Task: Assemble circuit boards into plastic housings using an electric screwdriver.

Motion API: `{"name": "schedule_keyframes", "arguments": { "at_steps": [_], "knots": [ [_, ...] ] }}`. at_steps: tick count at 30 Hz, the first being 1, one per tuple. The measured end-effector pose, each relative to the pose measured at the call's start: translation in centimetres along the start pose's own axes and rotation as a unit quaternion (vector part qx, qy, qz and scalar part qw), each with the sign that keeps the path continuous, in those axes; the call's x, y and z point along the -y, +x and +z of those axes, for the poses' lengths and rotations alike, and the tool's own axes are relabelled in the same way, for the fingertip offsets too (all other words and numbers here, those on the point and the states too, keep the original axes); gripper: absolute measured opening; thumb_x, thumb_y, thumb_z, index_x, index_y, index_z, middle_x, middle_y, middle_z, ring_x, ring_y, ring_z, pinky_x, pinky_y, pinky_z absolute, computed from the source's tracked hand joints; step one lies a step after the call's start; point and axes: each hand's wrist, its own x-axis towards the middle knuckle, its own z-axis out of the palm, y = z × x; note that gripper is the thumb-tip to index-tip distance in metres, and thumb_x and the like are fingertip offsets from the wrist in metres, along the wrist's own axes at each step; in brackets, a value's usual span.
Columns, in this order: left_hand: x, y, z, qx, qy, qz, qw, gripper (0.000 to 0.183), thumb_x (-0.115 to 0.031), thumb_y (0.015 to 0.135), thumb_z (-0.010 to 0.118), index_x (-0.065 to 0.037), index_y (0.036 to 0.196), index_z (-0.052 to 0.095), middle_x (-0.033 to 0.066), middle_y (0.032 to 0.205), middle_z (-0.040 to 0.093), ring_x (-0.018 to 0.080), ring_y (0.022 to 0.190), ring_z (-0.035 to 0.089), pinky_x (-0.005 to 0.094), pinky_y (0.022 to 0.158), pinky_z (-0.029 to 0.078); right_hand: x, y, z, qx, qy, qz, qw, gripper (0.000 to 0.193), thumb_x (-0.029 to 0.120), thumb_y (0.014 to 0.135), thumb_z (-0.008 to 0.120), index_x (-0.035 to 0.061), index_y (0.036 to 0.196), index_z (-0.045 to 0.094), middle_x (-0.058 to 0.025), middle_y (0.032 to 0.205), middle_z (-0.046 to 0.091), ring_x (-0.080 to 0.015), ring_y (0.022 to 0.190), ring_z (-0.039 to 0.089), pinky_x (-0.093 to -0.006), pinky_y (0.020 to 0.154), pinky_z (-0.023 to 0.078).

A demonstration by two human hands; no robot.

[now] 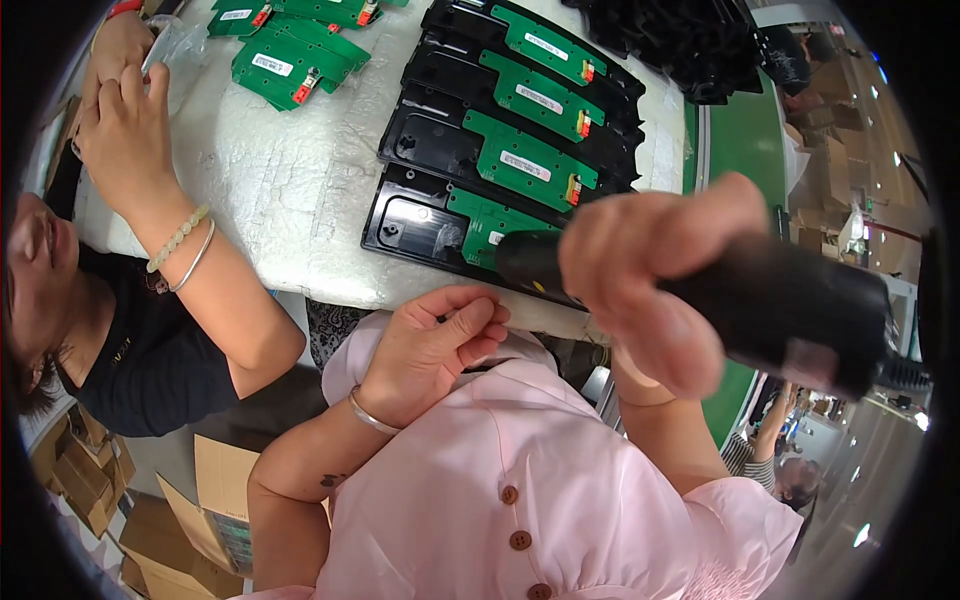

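Note:
My right hand (650, 270), slightly blurred, is wrapped round a black electric screwdriver (800, 310) with a cable at its rear end. The screwdriver lies across the view, its narrow front end over the nearest black plastic panel (415, 228) and the green circuit board (478, 225) seated in it. Its tip and part of that board are hidden from me. At the table's near edge, my left hand (435, 345) has its fingers curled and thumb pressed to them. Whether anything small sits in that pinch cannot be made out.
More black panels with green boards (525, 165) lie in a row beyond the nearest one. Loose circuit boards (290, 65) are stacked on the white padded table cover (270, 180). Black parts (680, 45) are heaped at the far right. A co-worker's hands (120, 120) handle clear plastic at left.

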Motion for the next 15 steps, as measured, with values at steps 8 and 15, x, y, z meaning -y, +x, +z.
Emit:
{"name": "schedule_keyframes", "arguments": {
  "at_steps": [8,15],
  "knots": [
    [0.2,0.5,0.6,0.041,-0.053,0.01,0.998,0.015,-0.018,0.089,0.055,-0.004,0.094,0.057,0.0037,0.085,0.059,0.0109,0.076,0.056,0.0213,0.068,0.047,4.2,-1.4,-1.9,0.085,0.111,-0.138,0.98,0.026,0.009,0.074,0.067,0.0127,0.078,0.042,0.0027,0.055,0.056,-0.0052,0.044,0.053,-0.0173,0.048,0.048],
    [1.3,0.7,1.3,0.05,-0.047,-0.012,0.998,0.016,-0.021,0.088,0.056,-0.006,0.092,0.058,0.0023,0.081,0.059,0.0104,0.074,0.056,0.0225,0.07,0.047,4.3,-2.4,-2.5,0.091,0.081,-0.142,0.982,0.027,0.009,0.074,0.068,0.0124,0.077,0.041,0.0022,0.055,0.056,-0.0057,0.044,0.054,-0.0186,0.049,0.05]
  ]
}}
